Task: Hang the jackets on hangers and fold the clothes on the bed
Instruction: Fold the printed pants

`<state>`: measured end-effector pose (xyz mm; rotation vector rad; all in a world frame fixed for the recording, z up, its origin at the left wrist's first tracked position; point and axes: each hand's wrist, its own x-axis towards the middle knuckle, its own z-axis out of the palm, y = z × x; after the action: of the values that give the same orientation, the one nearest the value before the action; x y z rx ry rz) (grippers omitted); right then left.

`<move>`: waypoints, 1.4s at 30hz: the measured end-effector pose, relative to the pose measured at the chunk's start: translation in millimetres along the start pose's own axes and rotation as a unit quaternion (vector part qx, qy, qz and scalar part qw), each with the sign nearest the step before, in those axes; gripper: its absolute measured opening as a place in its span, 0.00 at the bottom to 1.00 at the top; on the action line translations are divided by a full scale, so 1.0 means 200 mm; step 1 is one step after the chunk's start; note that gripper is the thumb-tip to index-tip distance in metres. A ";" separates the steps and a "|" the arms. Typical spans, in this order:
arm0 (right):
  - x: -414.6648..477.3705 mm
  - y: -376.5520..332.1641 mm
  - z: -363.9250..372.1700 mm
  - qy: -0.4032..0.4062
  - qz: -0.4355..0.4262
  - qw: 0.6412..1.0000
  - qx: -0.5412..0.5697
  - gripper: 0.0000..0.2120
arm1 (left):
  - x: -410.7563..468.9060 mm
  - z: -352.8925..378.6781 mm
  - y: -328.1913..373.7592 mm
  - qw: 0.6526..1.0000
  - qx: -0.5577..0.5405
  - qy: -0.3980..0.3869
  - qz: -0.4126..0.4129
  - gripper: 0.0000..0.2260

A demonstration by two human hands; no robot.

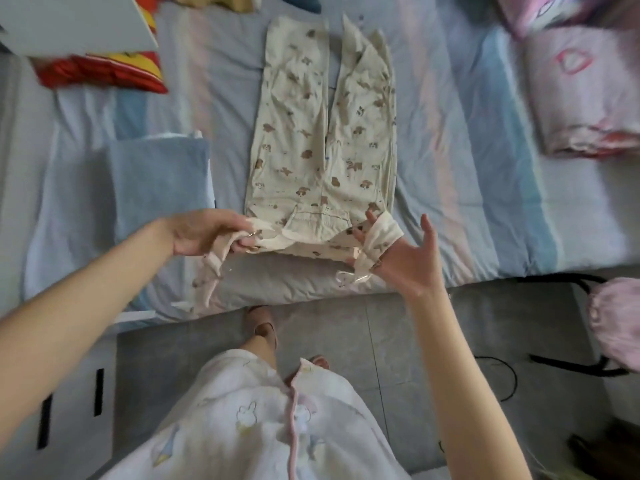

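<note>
Cream dog-print overalls (322,140): laid flat on striped bed (467,168), bib end at the near edge, legs pointing away. Left hand (204,233): fingers curled, gripping one strap (218,261). Right hand (405,258): palm up, fingers spread, second strap (379,233) draped across them. Beside the overalls, left: folded blue cloth (156,181). Far left: red-yellow fabric (104,72). Far right: folded pink bedding (585,98).
</note>
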<state>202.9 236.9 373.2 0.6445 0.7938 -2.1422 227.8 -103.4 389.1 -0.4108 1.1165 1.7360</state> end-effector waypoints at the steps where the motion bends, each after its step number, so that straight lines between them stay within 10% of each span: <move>1: 0.02 -0.03 0.03 -0.028 0.020 0.997 -0.062 0.38 | 0.00 -0.03 0.08 0.996 -0.065 -0.042 0.037 0.13; 5: 0.15 -0.22 0.18 0.011 0.079 0.989 -0.124 0.40 | 0.10 -0.15 0.32 0.969 -0.174 -0.133 0.112 0.23; 9: 0.50 -0.49 0.10 0.217 0.005 0.976 0.008 0.43 | 0.36 -0.26 0.62 0.940 -0.305 0.013 0.153 0.42; 13: 0.83 -0.69 0.21 0.242 -0.069 0.968 0.027 0.36 | 0.72 -0.36 0.94 0.913 -0.325 0.177 0.169 0.26; 16: 1.25 -0.86 0.25 0.232 -0.074 0.952 -0.188 0.31 | 1.09 -0.52 1.04 0.934 -0.058 0.330 0.123 0.12; 19: 1.69 -0.73 -0.04 0.312 -0.038 0.760 -0.568 0.21 | 1.52 -0.80 0.75 0.790 0.311 0.528 -0.014 0.15; 21: 1.79 -0.53 -0.29 0.300 -0.045 0.655 -0.692 0.19 | 1.67 -0.87 0.43 0.809 0.340 0.480 -0.012 0.12; 25: 1.84 -0.10 -0.71 0.151 -0.065 0.574 -0.802 0.29 | 1.81 -0.85 -0.22 0.812 0.432 0.391 0.038 0.22; 29: 1.82 0.13 -0.91 0.075 -0.204 0.321 -0.922 0.36 | 1.86 -0.82 -0.48 0.686 0.590 0.406 0.127 0.37; 31: 1.86 0.18 -0.93 -0.007 -0.221 0.254 -0.942 0.33 | 1.90 -0.83 -0.48 0.637 0.625 0.423 0.156 0.36; 36: 1.93 0.00 -0.77 -0.050 -0.152 0.456 -0.875 0.10 | 1.97 -0.86 -0.33 0.730 0.540 0.395 0.142 0.23; 40: 1.99 -0.37 -0.57 0.133 -0.103 0.765 -0.622 0.16 | 1.95 -0.89 0.00 0.801 0.412 0.417 0.122 0.05; 42: 2.09 -0.61 -0.47 0.175 -0.170 0.787 -0.567 0.14 | 1.96 -0.95 0.26 0.865 0.170 0.449 0.148 0.09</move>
<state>-122.3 171.5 76.6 0.2168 2.2617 -1.3745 -35.0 -47.6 42.3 -0.9107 2.2126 1.5515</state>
